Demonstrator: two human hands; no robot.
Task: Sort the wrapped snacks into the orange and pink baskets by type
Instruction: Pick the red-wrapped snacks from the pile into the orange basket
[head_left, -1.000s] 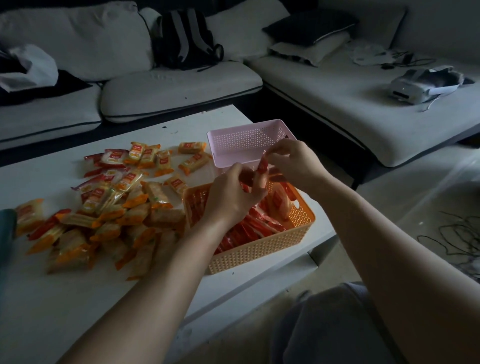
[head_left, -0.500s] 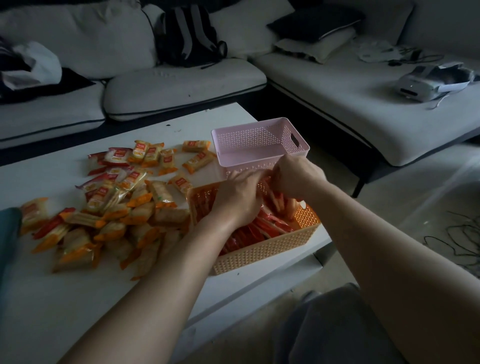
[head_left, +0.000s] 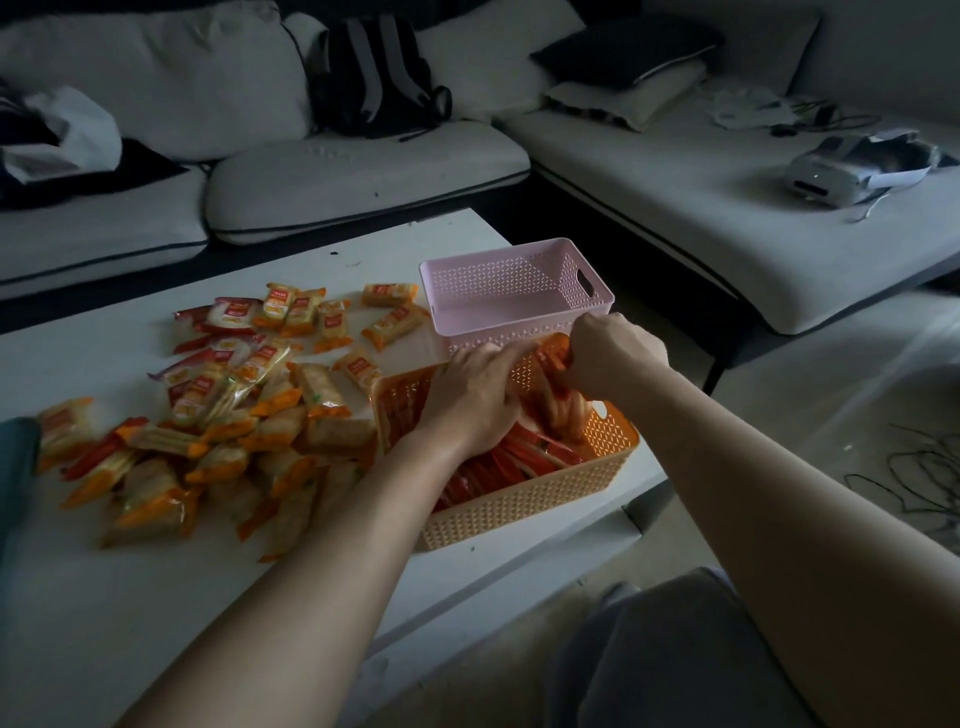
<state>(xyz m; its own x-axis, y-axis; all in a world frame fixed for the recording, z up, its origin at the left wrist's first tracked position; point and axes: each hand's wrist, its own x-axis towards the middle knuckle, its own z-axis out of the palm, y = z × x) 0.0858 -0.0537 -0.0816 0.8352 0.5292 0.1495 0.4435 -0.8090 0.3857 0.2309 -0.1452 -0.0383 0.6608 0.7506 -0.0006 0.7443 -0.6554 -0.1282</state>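
The orange basket stands at the table's near right corner, holding several red-wrapped snacks. Both hands are down inside it. My left hand lies over the red packs with its fingers reaching toward the far wall. My right hand has its fingers curled around a bunch of red packs standing upright at the far end. Behind it sits the pink basket, with nothing visible inside. A pile of orange- and red-wrapped snacks is spread over the table to the left.
The white table ends just right of the baskets. A grey sofa with a backpack lies beyond, a second sofa with a white device at right. Cables lie on the floor. A dark blue object is at the left edge.
Both hands came down from above the orange basket, where they held a red pack between them, and are now inside it among the red packs.
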